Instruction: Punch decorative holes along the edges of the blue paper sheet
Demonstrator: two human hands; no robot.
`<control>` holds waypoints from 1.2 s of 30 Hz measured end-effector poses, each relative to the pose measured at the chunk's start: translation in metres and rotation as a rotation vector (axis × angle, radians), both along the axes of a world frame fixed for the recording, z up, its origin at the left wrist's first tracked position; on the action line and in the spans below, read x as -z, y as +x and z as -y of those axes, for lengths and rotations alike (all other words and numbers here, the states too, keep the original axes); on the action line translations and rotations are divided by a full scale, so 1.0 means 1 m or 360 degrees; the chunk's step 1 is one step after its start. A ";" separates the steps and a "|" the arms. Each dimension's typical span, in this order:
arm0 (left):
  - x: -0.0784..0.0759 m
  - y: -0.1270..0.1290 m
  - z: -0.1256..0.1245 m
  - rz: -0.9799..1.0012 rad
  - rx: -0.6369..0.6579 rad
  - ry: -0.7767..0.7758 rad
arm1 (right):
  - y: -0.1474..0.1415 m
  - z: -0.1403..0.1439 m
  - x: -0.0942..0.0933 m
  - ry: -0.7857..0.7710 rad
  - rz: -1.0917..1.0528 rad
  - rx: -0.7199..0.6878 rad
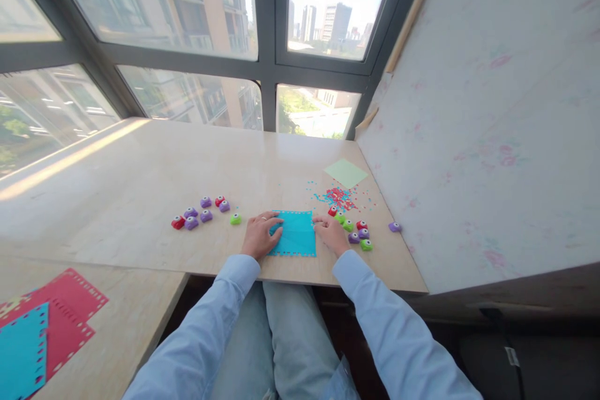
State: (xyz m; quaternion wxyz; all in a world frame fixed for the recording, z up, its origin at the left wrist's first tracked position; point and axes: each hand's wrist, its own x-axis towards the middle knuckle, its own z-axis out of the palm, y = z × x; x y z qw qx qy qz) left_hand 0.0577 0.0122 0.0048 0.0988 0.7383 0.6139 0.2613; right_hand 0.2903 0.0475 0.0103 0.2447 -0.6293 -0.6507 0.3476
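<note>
A blue sheet of paper (296, 234) with small holes punched along its edges lies flat near the table's front edge. My left hand (260, 232) rests on its left side, thumb and fingers apart. At the right edge, my right hand (330, 232) has its thumb and fingertips close together on the paper; the exact grip is small in view. Just right of that hand is a group of small craft punches in red, green and purple, among them a green punch (347, 225) and a purple punch (364, 234). A lone green punch (235, 219) sits left of my left hand.
Punched-out red and blue paper bits (341, 198) lie behind my right hand, before a pale green sheet (345, 173). More purple and red punches (205, 215) stand to the left. Punched red sheets (70, 290) and another blue sheet (25, 347) lie on the left surface. A papered wall (469, 137) bounds the right.
</note>
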 end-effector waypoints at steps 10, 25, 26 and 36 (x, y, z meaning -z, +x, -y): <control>-0.004 0.004 0.001 -0.0104 -0.0021 -0.0006 | -0.002 -0.004 0.007 0.0122 -0.0112 -0.0142; -0.027 0.089 -0.036 0.0490 -0.0384 -0.0545 | -0.005 0.006 0.011 0.0409 -0.0078 -0.0148; -0.025 0.090 -0.038 0.0495 -0.0398 -0.0559 | -0.005 0.006 0.010 0.0418 -0.0075 -0.0163; -0.021 0.089 -0.049 0.0494 -0.0527 -0.0543 | -0.005 0.014 0.015 0.0643 -0.0112 -0.0071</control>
